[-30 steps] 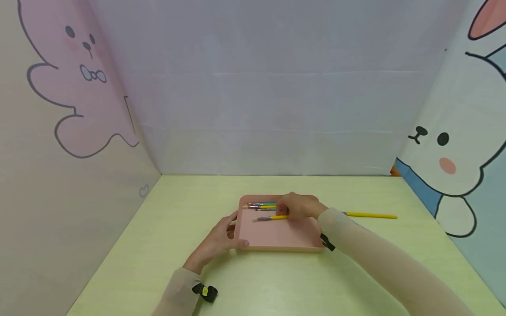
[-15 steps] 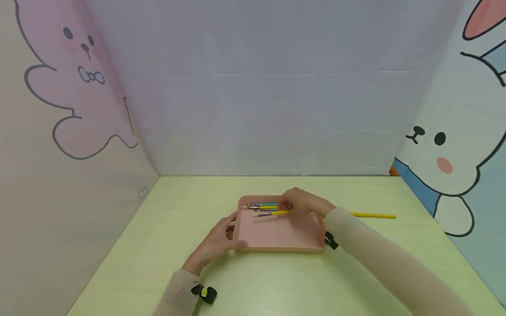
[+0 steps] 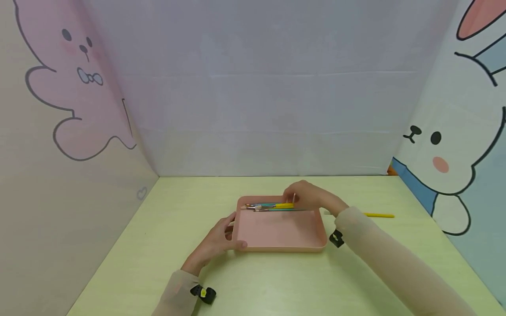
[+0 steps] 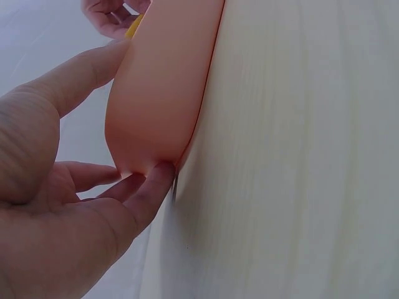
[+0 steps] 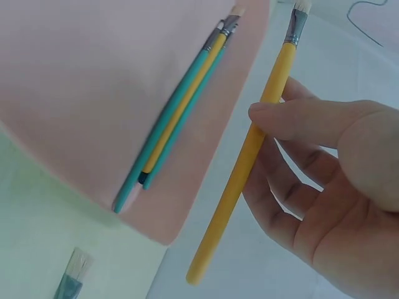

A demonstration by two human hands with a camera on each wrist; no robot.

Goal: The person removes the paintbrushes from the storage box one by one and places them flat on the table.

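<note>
Pink tray point(image 3: 276, 232), flat on the desk point(image 3: 189, 206). The left hand point(image 3: 217, 235) grips its left end, fingers spread against the wall; a careless tug there could shift the contents. Thumb and fingers of the right hand point(image 3: 310, 195) pinch a yellow-handled paintbrush point(image 5: 243, 165) above the tray's far side; a slackened pinch could drop it outside. Three brushes point(image 5: 182, 106) lie inside, near the far wall. A loose brush point(image 3: 379, 215), right of the tray, could roll if nudged by the right sleeve point(image 3: 395, 263). No lettering is legible.

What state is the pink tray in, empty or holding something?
Not empty: the pink tray holds paintbrushes, lying along its far side.
</note>
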